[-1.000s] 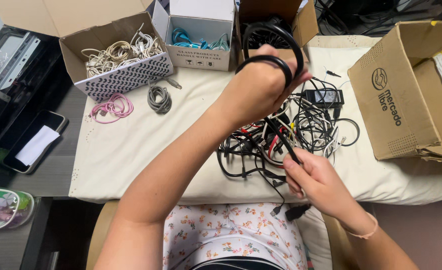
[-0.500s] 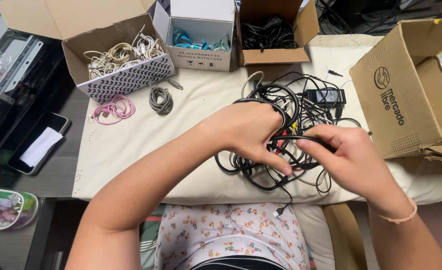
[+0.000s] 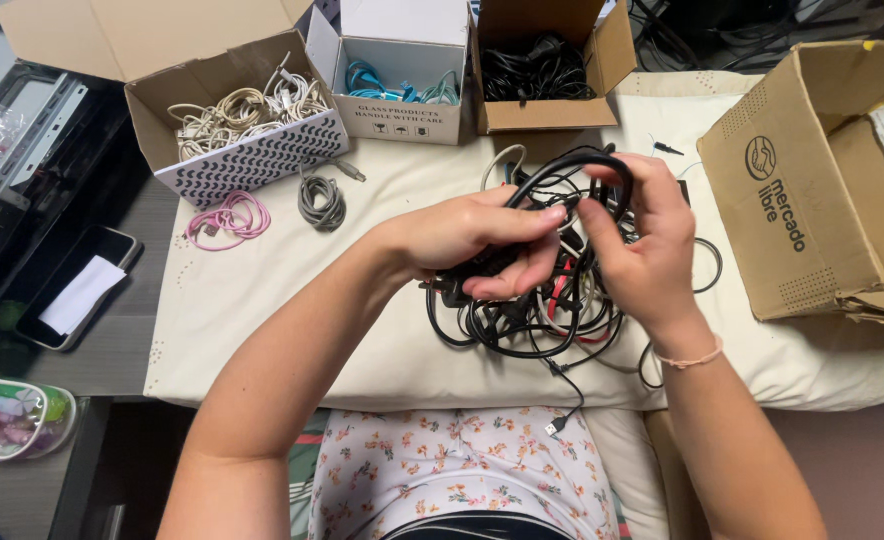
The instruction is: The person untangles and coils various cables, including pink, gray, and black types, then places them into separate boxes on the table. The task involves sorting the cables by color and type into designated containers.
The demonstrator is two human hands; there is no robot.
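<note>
Both hands meet over a tangle of black cables [image 3: 532, 320] lying on a cream cushion [image 3: 282, 320]. My left hand [image 3: 472, 240] grips a bundle of black cable, with a plug end poking out below the palm. My right hand [image 3: 642, 245] pinches the loop of that same black cable [image 3: 572, 165] at its top. A red wire [image 3: 558, 290] shows inside the tangle. One thin lead [image 3: 562, 400] with a small connector trails off the cushion's front edge.
Three open boxes stand at the back: white and beige cables [image 3: 237, 110], blue cables [image 3: 397, 80], black cables [image 3: 537, 65]. A pink coil [image 3: 224, 218] and a grey coil [image 3: 320, 200] lie on the cushion. A big brown carton [image 3: 822, 190] sits right; a phone [image 3: 77, 290] lies left.
The hands dropped from a raised black loop to the tangle and now lift a black cable bundle together, the right hand moving up to pinch its loop.
</note>
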